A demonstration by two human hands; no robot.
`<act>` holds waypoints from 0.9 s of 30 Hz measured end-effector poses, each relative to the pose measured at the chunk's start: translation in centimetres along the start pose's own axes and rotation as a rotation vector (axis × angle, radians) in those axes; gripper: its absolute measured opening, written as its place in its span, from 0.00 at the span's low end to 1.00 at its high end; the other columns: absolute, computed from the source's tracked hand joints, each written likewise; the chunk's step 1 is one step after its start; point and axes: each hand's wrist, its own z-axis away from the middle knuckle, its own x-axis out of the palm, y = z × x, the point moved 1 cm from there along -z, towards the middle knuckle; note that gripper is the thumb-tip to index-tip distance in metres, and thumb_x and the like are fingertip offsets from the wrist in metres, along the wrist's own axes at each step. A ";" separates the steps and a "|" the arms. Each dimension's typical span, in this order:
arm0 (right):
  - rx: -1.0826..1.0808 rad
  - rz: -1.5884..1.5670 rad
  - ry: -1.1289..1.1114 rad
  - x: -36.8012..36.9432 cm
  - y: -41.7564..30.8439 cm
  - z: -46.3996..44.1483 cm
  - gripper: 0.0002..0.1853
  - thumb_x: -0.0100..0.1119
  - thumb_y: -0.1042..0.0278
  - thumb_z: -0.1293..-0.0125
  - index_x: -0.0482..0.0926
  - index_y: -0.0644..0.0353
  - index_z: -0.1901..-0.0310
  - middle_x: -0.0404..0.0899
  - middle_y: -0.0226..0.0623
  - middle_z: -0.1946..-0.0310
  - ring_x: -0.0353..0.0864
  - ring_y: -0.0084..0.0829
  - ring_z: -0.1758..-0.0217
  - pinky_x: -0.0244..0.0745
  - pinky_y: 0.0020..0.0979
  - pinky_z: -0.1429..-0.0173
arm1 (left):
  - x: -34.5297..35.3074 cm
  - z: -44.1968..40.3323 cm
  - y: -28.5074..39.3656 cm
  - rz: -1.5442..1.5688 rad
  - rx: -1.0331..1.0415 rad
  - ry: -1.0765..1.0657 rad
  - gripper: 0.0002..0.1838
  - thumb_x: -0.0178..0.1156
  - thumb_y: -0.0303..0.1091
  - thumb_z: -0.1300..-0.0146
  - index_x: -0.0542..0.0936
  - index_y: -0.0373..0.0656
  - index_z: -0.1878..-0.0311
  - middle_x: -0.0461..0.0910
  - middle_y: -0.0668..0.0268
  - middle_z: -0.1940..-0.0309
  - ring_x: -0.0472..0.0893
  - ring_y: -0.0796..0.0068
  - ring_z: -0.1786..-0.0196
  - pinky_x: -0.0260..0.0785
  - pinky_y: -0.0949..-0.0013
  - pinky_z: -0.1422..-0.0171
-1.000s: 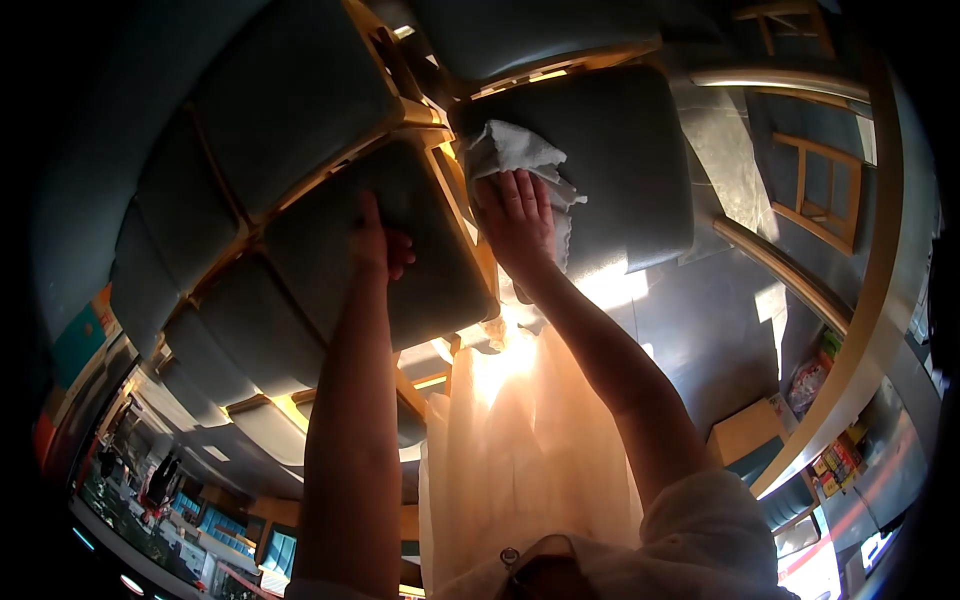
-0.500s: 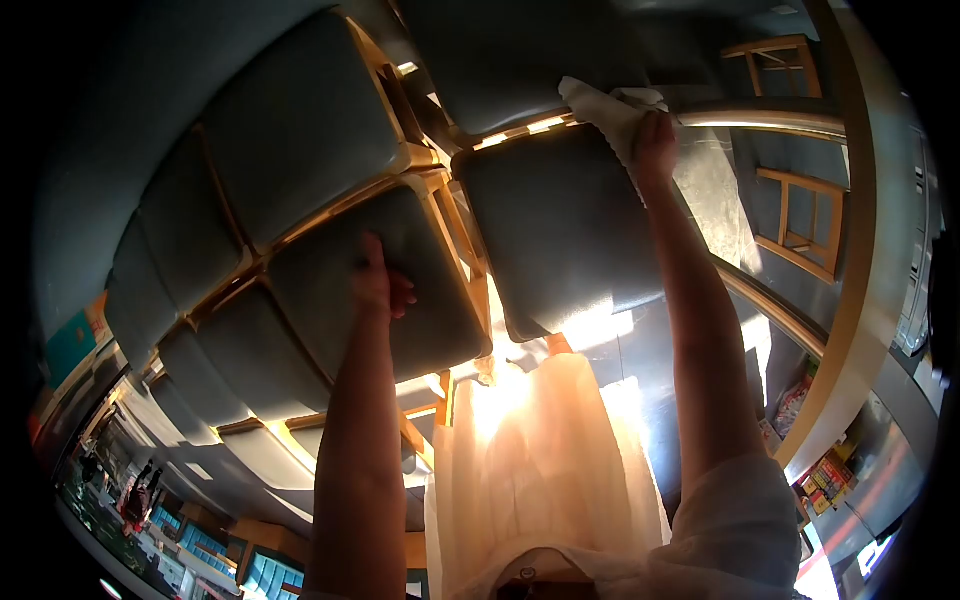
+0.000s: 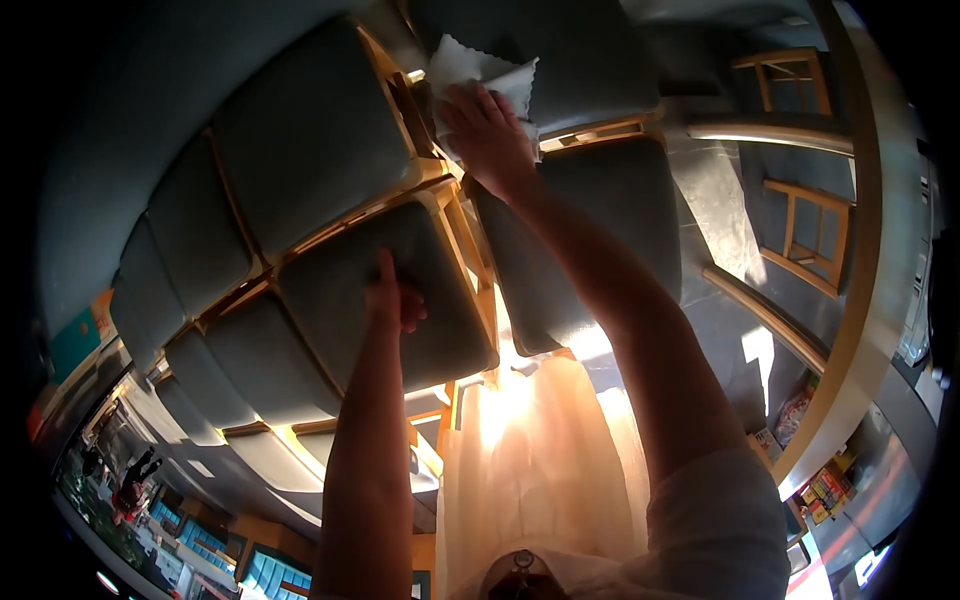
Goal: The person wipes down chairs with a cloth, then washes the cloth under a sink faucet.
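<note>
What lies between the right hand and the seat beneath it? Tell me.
In the head view, a pale cloth lies between the right hand and the dark seat.

Before you, a broad, dark-grey padded seat (image 3: 590, 65) with a wooden frame (image 3: 600, 132) is bearing a white wavy-edged cloth (image 3: 475, 62).

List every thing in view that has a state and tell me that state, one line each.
Cloth: creased, partly spread, over a corner of the far seat.
Right hand: laid on the cloth, fingers extended.
Left hand: partly curled, holding nothing visible.
Far seat: partly covered by the cloth.
Skirt: brightly lit.
</note>
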 end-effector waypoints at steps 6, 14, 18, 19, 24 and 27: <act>0.648 0.134 0.364 -1.6 14.2 2.4 0.22 0.43 0.55 0.39 0.64 0.51 0.43 0.60 0.40 0.40 0.57 0.47 0.38 0.51 0.45 0.37 | -0.2 -0.1 -0.2 -0.004 -0.002 0.021 0.46 0.33 0.78 0.52 0.71 0.37 0.91 0.72 0.60 0.93 0.72 0.69 0.92 0.62 0.70 0.92; 0.171 0.104 0.152 1.7 3.1 -5.6 0.22 0.44 0.57 0.40 0.65 0.52 0.44 0.56 0.37 0.38 0.55 0.46 0.35 0.48 0.45 0.34 | 0.0 0.5 0.7 0.019 -0.005 0.015 0.46 0.34 0.77 0.51 0.72 0.36 0.90 0.72 0.59 0.92 0.73 0.67 0.91 0.63 0.68 0.92; -0.006 0.038 0.146 -0.4 5.9 -2.8 0.21 0.48 0.58 0.42 0.67 0.47 0.45 0.61 0.35 0.41 0.60 0.43 0.38 0.54 0.45 0.37 | -0.1 -0.4 -0.1 0.010 -0.038 0.007 0.45 0.35 0.76 0.50 0.72 0.36 0.90 0.72 0.59 0.92 0.73 0.67 0.91 0.63 0.67 0.92; 0.021 0.080 0.195 -1.4 8.0 -2.1 0.21 0.49 0.58 0.43 0.68 0.46 0.46 0.63 0.36 0.42 0.62 0.43 0.39 0.55 0.45 0.37 | -0.3 -0.3 0.2 0.010 -0.032 0.008 0.45 0.35 0.76 0.50 0.72 0.36 0.90 0.72 0.59 0.92 0.73 0.67 0.91 0.63 0.67 0.92; 0.728 0.098 0.338 -1.8 14.6 -3.8 0.21 0.49 0.56 0.44 0.68 0.49 0.48 0.63 0.41 0.43 0.61 0.44 0.41 0.56 0.45 0.40 | -0.2 0.0 -0.1 -0.003 -0.047 0.050 0.46 0.34 0.75 0.49 0.72 0.35 0.90 0.72 0.58 0.92 0.72 0.67 0.92 0.64 0.67 0.92; 0.459 0.232 0.327 0.6 9.8 -9.3 0.20 0.51 0.56 0.45 0.70 0.51 0.50 0.63 0.38 0.44 0.60 0.44 0.40 0.51 0.43 0.36 | 0.0 0.4 0.1 0.055 -0.005 0.051 0.45 0.36 0.76 0.50 0.69 0.36 0.94 0.69 0.59 0.95 0.69 0.68 0.95 0.57 0.69 0.96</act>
